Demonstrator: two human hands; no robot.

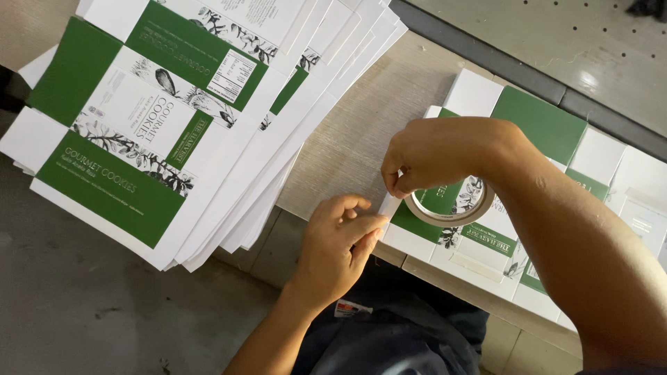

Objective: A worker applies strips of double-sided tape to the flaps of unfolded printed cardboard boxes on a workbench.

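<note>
A flat green-and-white printed carton blank lies on the wooden table in front of me. A roll of pale tape rests on it. My right hand pinches the free end of the tape strip just left of the roll. Below it, my left hand presses its fingers against the lower end of that same strip at the carton's left edge. Both hands touch the strip; the roll is partly hidden under my right wrist.
A fanned stack of several unfolded green-and-white carton blanks overhangs the table's left side. The wooden tabletop shows between the stack and the carton. A dark rail runs along the far edge; grey floor lies below left.
</note>
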